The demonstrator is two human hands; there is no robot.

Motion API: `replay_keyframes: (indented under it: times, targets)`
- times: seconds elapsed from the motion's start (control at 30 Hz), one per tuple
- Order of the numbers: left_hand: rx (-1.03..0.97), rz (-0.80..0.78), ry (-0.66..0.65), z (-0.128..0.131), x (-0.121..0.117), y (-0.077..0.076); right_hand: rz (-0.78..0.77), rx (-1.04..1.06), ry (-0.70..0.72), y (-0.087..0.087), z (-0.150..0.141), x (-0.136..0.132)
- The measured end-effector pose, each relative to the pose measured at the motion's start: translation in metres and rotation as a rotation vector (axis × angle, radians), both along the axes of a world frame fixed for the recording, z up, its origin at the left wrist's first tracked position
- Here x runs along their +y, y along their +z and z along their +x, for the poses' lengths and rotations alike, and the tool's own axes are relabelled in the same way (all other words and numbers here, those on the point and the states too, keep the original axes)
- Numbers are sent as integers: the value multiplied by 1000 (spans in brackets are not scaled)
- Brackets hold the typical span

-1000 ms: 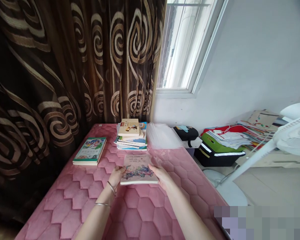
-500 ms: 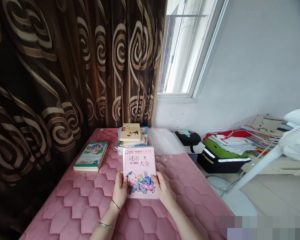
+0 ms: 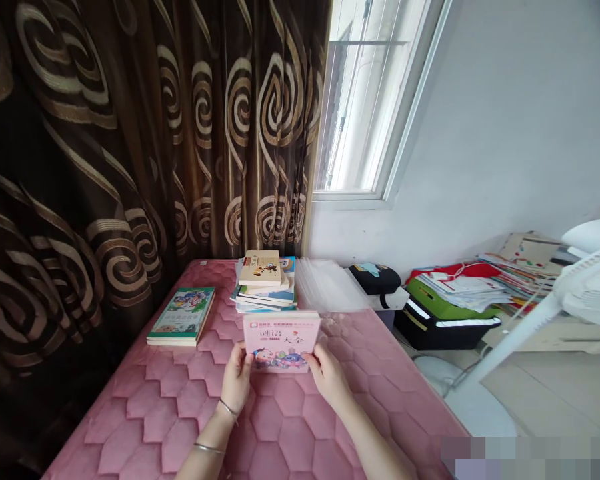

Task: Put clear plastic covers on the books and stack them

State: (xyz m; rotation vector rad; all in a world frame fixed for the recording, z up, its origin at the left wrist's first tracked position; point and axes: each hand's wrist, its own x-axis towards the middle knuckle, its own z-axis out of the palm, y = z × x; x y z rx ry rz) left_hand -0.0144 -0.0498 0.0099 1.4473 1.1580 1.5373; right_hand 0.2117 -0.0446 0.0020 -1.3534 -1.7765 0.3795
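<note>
A pink book (image 3: 281, 341) with cartoon figures and Chinese writing on its cover is held between my two hands above the pink quilted mattress (image 3: 280, 427). My left hand (image 3: 237, 373) grips its lower left edge, thumb on the cover. On the lower right edge, my right hand (image 3: 326, 373) does the same. The book tilts so that its top edge shows and its cover looks foreshortened. Behind it lies a stack of books (image 3: 265, 293), with a cream book (image 3: 261, 268) on top. Green-covered books (image 3: 181, 315) lie to the left.
Clear plastic sheets (image 3: 330, 283) lie at the far right of the mattress. Beyond its right edge are a black bag (image 3: 375, 277), a black and green box (image 3: 445, 327) topped with papers, and a white fan (image 3: 510, 340). A patterned curtain (image 3: 180, 133) hangs at the left.
The pink book has been tipped from nearly facing me to a flatter slant, its top edge now visible. Both hands keep their grip. The view has shifted slightly.
</note>
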Motion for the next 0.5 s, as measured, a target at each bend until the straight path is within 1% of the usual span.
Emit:
replay_keyframes:
  times: [0.13, 0.23, 0.37, 0.5]
  targets:
    - [114, -1, 62, -7, 14, 7, -43, -94, -41, 17, 0, 12]
    - [171, -5, 91, -10, 23, 11, -50, -134, -38, 28, -2, 19]
    - [152, 18, 84, -11, 28, 15, -49, -143, -46, 33, -4, 22]
    - [145, -41, 75, -9, 26, 21, -12, -93, -7, 35, -4, 18]
